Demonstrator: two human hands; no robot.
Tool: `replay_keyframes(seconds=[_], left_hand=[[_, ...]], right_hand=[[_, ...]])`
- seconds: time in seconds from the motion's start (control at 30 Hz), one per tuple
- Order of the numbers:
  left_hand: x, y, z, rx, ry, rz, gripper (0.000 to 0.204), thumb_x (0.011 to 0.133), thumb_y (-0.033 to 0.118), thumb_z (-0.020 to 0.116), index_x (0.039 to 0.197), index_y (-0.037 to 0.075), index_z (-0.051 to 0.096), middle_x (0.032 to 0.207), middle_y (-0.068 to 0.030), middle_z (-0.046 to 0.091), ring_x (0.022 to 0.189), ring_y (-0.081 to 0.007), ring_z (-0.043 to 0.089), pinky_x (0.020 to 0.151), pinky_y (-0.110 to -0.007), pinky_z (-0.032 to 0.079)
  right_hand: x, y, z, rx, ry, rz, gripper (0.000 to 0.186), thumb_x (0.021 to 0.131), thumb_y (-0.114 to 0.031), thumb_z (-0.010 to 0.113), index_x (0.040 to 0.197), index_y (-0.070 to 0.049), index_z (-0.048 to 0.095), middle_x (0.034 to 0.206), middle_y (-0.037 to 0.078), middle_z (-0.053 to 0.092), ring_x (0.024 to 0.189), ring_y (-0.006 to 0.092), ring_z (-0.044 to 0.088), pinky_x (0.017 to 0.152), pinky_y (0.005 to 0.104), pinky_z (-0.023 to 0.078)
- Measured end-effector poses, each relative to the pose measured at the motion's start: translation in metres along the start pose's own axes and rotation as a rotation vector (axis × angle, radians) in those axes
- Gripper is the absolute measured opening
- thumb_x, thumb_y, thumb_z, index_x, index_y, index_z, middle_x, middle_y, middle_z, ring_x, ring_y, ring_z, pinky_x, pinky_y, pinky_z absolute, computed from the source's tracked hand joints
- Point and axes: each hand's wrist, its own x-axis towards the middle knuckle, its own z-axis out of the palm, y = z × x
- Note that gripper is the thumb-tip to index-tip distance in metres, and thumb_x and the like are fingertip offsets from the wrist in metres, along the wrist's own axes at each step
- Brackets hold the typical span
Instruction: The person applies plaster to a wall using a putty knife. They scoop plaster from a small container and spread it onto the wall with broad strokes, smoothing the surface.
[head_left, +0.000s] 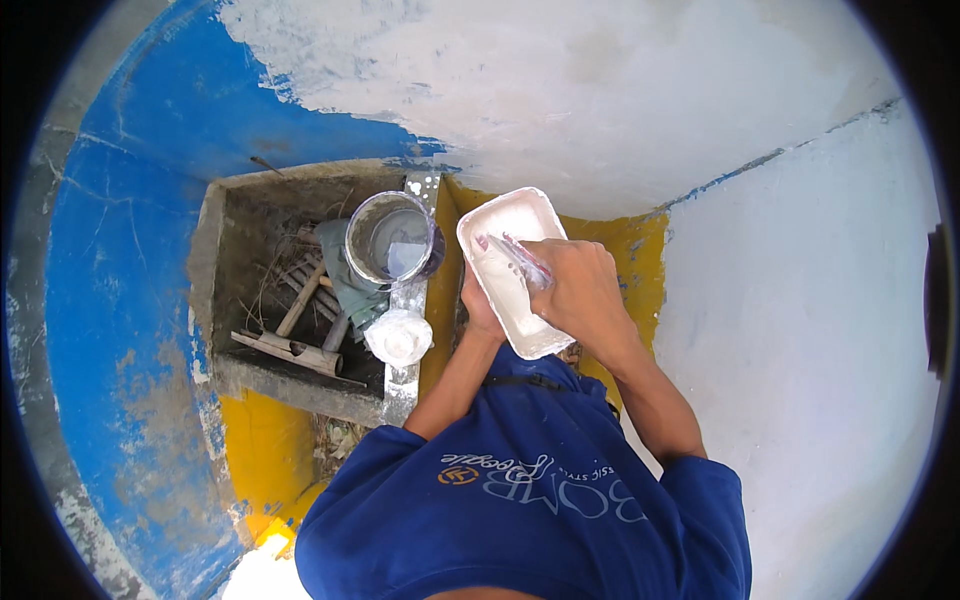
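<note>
Rectangular white-smeared tray (546, 206), glossy tool (530, 266), perhaps plastic, in hands (577, 287).

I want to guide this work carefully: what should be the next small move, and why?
Perhaps wipe the tool on the white tray to shed excess: the right hand holds it over the white coating inside, and the left hand supports the tray's left side.

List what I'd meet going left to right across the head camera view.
Weathered blue-painted wall → pale split-bamboo piece → round grey paint-stained bucket → shallow white rectangular tray → smooth white right-hand wall.
</note>
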Motion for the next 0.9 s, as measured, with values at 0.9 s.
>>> replay_keyframes(seconds=[0.9], left_hand=[[0.001,-0.012,-0.002,-0.013,0.227,-0.064,0.062,0.104,0.053,0.030,0.147,0.009,0.041,0.144,-0.0106,0.050,0.131,-0.0284,0.049,0.113,-0.045,0.037]], right_hand=[[0.009,0.020,0.037,-0.079,0.069,0.153,0.045,0.065,-0.002,0.063,0.109,0.008,0.062,0.074,0.029,0.065,0.069,0.0462,0.065,0.066,0.0532,0.051]])
